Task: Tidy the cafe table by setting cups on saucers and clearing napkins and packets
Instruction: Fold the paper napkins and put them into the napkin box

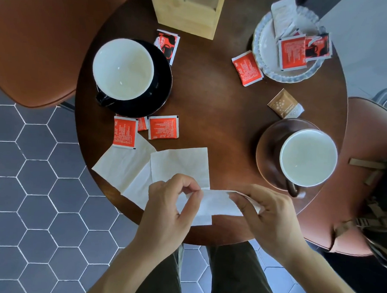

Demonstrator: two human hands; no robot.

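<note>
A white paper napkin [216, 204] is pinched at the table's [212, 107] near edge, its left end between thumb and forefinger of the left hand [169, 203], its right end in the curled fingers of the right hand [265, 212]. Two more napkins [128, 167] lie flat just beyond. A black cup [123, 70] is seated on a black saucer [161, 93], a brown cup [308, 158] on a brown saucer [269, 150]. Red packets [163, 127] are scattered between; others are gathered on a scalloped plate [264, 47].

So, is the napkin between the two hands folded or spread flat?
Folded. The napkin shows as a narrow doubled strip, lifted, with the left hand and right hand each pinching one end. The other napkins lie spread flat.
</note>
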